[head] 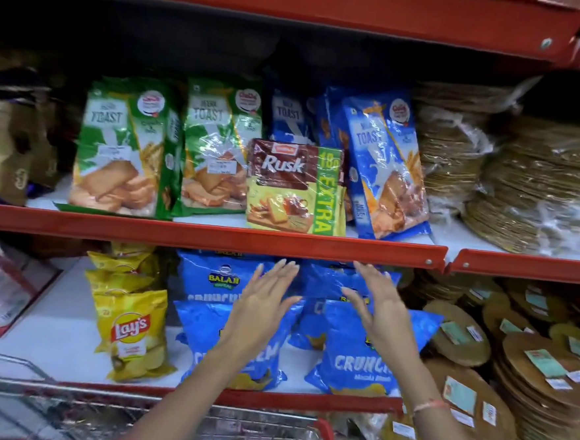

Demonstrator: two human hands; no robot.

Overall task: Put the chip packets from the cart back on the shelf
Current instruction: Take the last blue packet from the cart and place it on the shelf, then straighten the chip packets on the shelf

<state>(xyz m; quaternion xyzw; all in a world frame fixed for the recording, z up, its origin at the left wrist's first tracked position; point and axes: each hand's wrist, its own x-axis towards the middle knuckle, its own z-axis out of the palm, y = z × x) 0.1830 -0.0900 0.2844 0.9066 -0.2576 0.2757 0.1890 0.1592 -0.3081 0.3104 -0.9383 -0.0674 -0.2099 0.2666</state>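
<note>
Blue Balaji chip packets stand on the lower shelf (67,348): one at the front left (201,334), one at the front right (347,358), more behind them (216,276). Yellow Lay's packets (133,332) stand in a row to their left. My left hand (262,307) is flat, fingers apart, in front of the left blue packets. In front of the right blue packets my right hand (378,312) is spread the same way. Neither hand holds a packet. The wire cart (151,419) with its red rim is at the bottom, its contents blurred.
The shelf above carries green toast packs (118,146), a Rusk pack (297,189) and blue toast packs (388,171). Stacks of wrapped papad (538,189) fill the right side on both levels. A red shelf edge (212,236) runs just above my fingertips.
</note>
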